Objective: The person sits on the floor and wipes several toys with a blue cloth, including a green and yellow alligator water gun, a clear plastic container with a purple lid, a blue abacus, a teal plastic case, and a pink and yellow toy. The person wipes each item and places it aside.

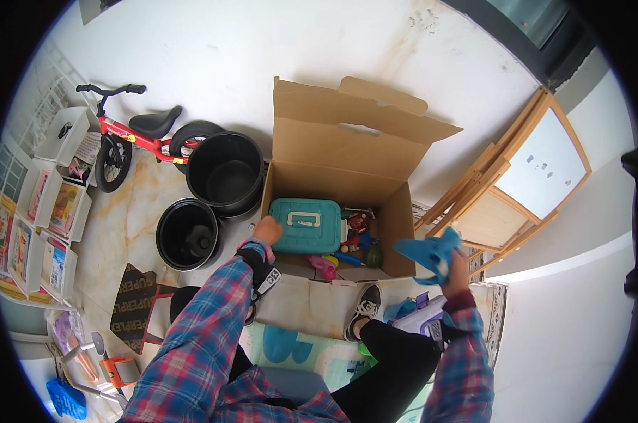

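Observation:
A large open cardboard box [350, 153] stands before me against the wall, its lid raised. Inside, at the left, lies a teal plastic storage case [313, 232] with a white handle. Small toys, among them a pink one [324, 267] and a green ball [373, 257], lie to its right and in front of it. My left hand [267, 231] is at the box's left edge, by the case; its fingers look curled, and whether they grip the edge cannot be told. To the right of the box my right hand [456, 272] holds up a blue cloth-like item [430, 254].
Two black round tubs [225, 169] [186, 234] and a red balance bike [139, 138] stand left of the box. A wooden easel [509, 195] leans at the right. White and purple toys [416, 317] lie by my right leg. White book bins [59, 211] line the far left.

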The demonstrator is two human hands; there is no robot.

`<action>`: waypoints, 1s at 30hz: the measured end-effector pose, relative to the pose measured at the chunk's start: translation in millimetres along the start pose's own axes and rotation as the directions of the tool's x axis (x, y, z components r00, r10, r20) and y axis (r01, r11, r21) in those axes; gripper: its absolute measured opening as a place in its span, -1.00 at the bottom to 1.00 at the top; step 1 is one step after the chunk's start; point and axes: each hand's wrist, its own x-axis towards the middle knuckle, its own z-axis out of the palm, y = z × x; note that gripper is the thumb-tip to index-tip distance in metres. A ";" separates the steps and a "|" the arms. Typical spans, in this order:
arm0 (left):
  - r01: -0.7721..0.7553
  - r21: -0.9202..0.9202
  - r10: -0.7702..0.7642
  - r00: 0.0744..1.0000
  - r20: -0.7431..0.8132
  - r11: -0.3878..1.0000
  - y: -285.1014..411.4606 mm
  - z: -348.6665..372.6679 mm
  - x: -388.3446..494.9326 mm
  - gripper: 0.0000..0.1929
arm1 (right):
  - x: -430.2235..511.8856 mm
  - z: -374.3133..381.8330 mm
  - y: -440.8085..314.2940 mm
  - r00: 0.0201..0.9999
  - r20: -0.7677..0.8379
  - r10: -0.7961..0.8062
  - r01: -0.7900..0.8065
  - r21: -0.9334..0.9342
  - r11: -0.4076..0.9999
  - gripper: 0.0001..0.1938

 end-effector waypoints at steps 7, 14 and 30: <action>0.083 0.150 -0.120 0.960 0.253 0.985 -13.5 36.8 27.8 -0.61 | 127.5 78.6 142.4 0.998 0.037 -0.053 0.064 -0.657 0.751 -0.68; 0.297 0.135 -0.319 0.927 0.196 0.945 -22.3 68.0 41.1 -0.40 | 175.8 122.3 260.5 0.993 -0.006 0.121 -0.095 -0.656 0.749 -0.67; 0.274 0.237 -0.342 0.880 0.328 0.932 -11.5 56.0 37.9 -0.33 | 161.5 201.8 229.4 0.979 0.075 0.188 -0.077 -0.722 0.688 -0.05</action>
